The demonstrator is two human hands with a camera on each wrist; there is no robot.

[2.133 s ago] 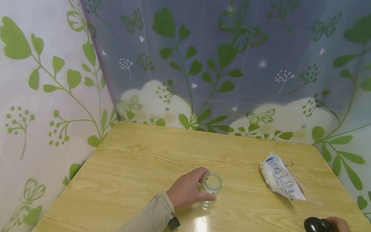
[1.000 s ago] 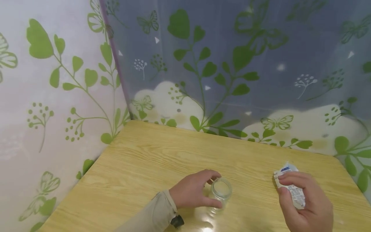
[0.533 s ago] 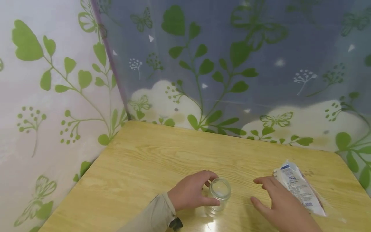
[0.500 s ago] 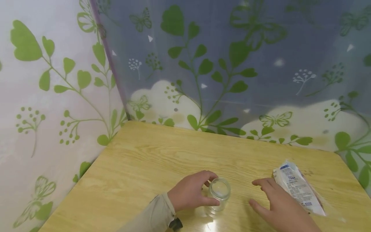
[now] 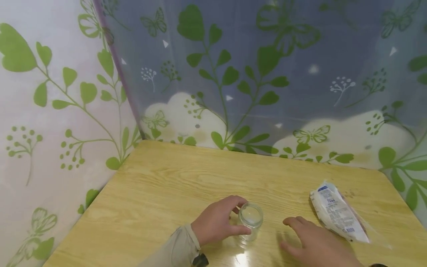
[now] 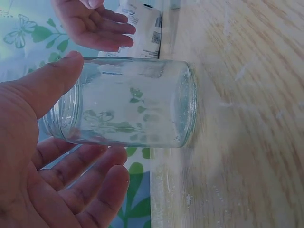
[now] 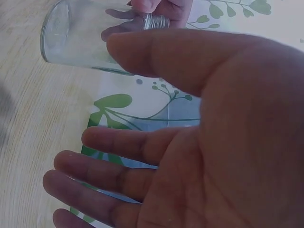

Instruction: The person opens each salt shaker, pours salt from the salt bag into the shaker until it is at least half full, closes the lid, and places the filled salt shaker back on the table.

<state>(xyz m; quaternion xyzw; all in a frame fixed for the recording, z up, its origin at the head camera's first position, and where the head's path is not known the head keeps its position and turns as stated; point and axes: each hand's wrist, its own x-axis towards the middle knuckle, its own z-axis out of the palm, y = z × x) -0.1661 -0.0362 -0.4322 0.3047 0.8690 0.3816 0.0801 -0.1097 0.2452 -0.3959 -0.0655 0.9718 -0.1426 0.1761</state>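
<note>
A clear glass jar (image 5: 251, 222) stands upright on the wooden table, its mouth uncovered and no contents showing. My left hand (image 5: 218, 220) holds it from the left near the top, thumb in front and fingers behind. In the left wrist view, the thumb lies at the neck of the jar (image 6: 133, 104), with the fingers loosely curved on the other side. To the right of the jar, my right hand (image 5: 315, 243) is held open with nothing in it, palm facing the glass. In the right wrist view, its thumb overlaps the jar (image 7: 80, 38).
A crumpled white plastic packet (image 5: 337, 213) with blue print lies on the table (image 5: 186, 178), just beyond my right hand. Leaf-patterned curtains (image 5: 240, 92) line the table's back and sides.
Two seconds ago my right hand was at the lower right with a black glossy round thing. It then came across in front of the packet towards the jar, empty. The left hand stays at the jar.
</note>
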